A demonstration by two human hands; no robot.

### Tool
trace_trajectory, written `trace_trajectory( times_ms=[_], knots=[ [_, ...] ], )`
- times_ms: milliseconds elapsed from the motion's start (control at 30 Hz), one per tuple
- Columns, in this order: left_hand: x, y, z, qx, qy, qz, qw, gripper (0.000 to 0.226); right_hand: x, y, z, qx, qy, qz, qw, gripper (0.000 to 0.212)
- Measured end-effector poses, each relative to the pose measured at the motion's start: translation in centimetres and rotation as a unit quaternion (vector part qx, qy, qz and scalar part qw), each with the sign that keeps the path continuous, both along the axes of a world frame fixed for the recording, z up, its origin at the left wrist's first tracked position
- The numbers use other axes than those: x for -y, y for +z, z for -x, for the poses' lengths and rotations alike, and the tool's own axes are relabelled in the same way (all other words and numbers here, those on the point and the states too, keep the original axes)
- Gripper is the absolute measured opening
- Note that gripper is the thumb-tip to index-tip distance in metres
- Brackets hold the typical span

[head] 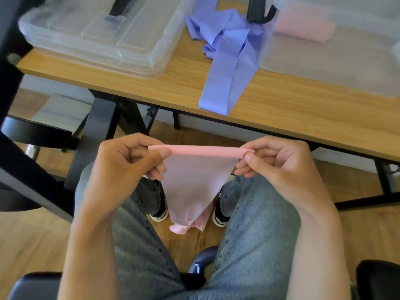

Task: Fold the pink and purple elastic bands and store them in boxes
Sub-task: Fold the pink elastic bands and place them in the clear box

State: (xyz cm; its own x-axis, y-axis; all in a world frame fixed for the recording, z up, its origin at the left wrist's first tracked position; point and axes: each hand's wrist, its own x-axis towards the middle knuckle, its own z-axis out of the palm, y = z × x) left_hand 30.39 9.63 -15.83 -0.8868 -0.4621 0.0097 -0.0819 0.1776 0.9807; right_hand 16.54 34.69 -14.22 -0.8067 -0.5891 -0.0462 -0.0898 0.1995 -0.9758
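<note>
Clear plastic box [337,61] on the table [281,109] holds a blurred pink bundle [303,29]. Both hands, left [127,161] and right [281,161], pinch the pink band [194,174] above the lap; purple band [227,61] lies between the box and a stack of lids [97,33].

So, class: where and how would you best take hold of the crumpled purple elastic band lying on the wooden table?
Take the purple elastic band by its flat doubled end near the wooden table edge, coming from the near side: it lies smooth there, but tangled further back.

Bare table edge [164,87] reachable — purple band [227,68], lids [97,33], box [337,50] crowd rest.
</note>
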Motion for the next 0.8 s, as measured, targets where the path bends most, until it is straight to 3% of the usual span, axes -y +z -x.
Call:
trace_trajectory(
  times_ms=[100,167,300,433,533,633,800],
  knots=[
    [-0.1,-0.1,0.0,-0.02,-0.001,0.004,1.0,0.019,0.1,0.0,0.0,0.027,-0.013,0.033,0.999,0.011],
    [-0.3,0.0,0.1,-0.029,0.005,-0.004,1.0,0.022,0.1,0.1,-0.1,0.034,-0.017,0.047,0.998,0.023],
    [-0.6,-0.1,0.3,-0.036,0.025,-0.019,0.999,0.015,0.4,-0.3,0.0,0.003,-0.043,0.039,0.998,0.016],
    [-0.1,-0.4,0.1,-0.03,0.014,-0.002,0.999,0.031,0.1,-0.8,0.3,-0.017,-0.04,-0.026,0.999,0.045],
    [0.1,-0.5,-0.1,-0.008,0.006,0.015,1.0,0.044,0.2,-1.0,0.3,-0.06,-0.03,-0.066,0.996,0.033],
    [0.2,-0.7,0.0,0.009,0.004,0.042,0.999,0.03,0.3,-1.1,0.2,-0.074,-0.029,-0.068,0.994,0.02],
    [-0.2,-0.6,-0.2,-0.013,0.016,0.038,0.999,0.02,0.1,-0.9,-0.2,-0.07,-0.012,-0.052,0.996,0.02]
  ],
)
